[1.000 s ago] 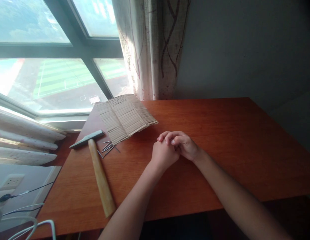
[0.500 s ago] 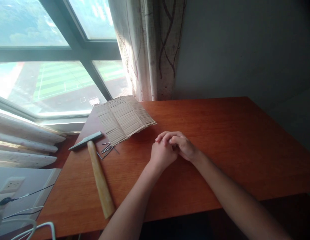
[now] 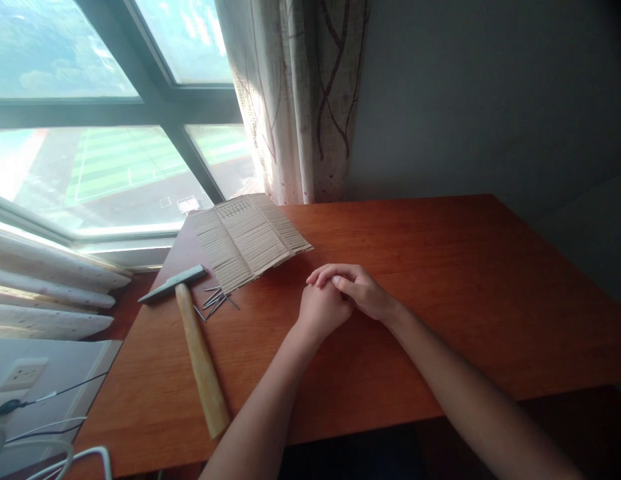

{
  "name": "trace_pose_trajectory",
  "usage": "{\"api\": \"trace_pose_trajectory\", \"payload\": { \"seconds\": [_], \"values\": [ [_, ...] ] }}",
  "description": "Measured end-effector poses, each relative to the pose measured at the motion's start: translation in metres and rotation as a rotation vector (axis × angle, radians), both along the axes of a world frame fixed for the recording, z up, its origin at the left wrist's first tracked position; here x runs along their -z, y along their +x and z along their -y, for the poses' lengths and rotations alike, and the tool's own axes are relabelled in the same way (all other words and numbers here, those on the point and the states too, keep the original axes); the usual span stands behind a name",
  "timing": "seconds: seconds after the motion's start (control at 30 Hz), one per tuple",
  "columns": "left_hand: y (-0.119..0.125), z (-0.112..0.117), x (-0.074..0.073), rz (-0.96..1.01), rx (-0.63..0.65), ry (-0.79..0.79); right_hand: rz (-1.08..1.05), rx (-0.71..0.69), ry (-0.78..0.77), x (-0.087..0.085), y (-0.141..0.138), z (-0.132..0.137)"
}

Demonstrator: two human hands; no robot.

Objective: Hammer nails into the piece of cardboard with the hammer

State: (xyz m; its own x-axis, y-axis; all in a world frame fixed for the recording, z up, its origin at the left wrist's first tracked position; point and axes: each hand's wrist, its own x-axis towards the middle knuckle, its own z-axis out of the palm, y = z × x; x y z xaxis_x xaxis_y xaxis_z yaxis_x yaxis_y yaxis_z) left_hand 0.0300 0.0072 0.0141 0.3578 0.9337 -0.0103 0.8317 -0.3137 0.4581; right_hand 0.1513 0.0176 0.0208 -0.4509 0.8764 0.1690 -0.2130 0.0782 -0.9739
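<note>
Hands [image 3: 324,308] clasped together here, and those loose thin grey metal nails [image 3: 213,300] could scatter if the left forearm [image 3: 270,400] knocks the yellow wooden-handled hammer [image 3: 197,347] beside it!

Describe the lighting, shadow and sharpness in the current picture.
Head view: daylight glare washes out parts of the window; head view: the wall is dim; head view: shadow darkens beneath the cardboard's near edge; head view: the hammer looks fairly sharp.
</note>
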Motion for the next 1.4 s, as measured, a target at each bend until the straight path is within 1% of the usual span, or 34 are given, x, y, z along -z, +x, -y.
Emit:
{"api": "trace_pose_trajectory", "payload": {
  "seconds": [0.23, 0.47, 0.53, 0.63, 0.87, 1.07, 1.2, 1.4],
  "values": [
    [0.000, 0.001, -0.001, -0.041, 0.009, -0.006, -0.048, -0.044, -0.066, 0.005, 0.005, -0.002],
    [0.000, 0.000, 0.002, -0.022, 0.021, 0.001, -0.051, -0.066, -0.065, 0.003, 0.005, -0.002],
    [0.000, 0.000, 0.003, -0.015, 0.006, 0.005, -0.074, -0.077, -0.076, 0.003, 0.004, -0.002],
    [0.000, 0.001, 0.003, -0.016, -0.018, 0.002, -0.079, -0.044, -0.109, 0.003, 0.001, -0.001],
    [0.002, 0.003, 0.004, -0.011, -0.015, 0.019, -0.010, 0.054, -0.172, 0.005, -0.004, 0.000],
    [0.003, 0.002, 0.006, -0.063, -0.013, -0.011, -0.043, 0.035, -0.115, 0.006, -0.004, -0.001],
    [0.003, 0.002, 0.007, -0.071, -0.003, -0.005, -0.010, 0.071, -0.150, 0.008, -0.006, -0.001],
    [0.004, 0.003, 0.003, -0.112, 0.013, -0.018, -0.014, 0.125, -0.139, 0.012, -0.009, 0.000]
  ]
}}
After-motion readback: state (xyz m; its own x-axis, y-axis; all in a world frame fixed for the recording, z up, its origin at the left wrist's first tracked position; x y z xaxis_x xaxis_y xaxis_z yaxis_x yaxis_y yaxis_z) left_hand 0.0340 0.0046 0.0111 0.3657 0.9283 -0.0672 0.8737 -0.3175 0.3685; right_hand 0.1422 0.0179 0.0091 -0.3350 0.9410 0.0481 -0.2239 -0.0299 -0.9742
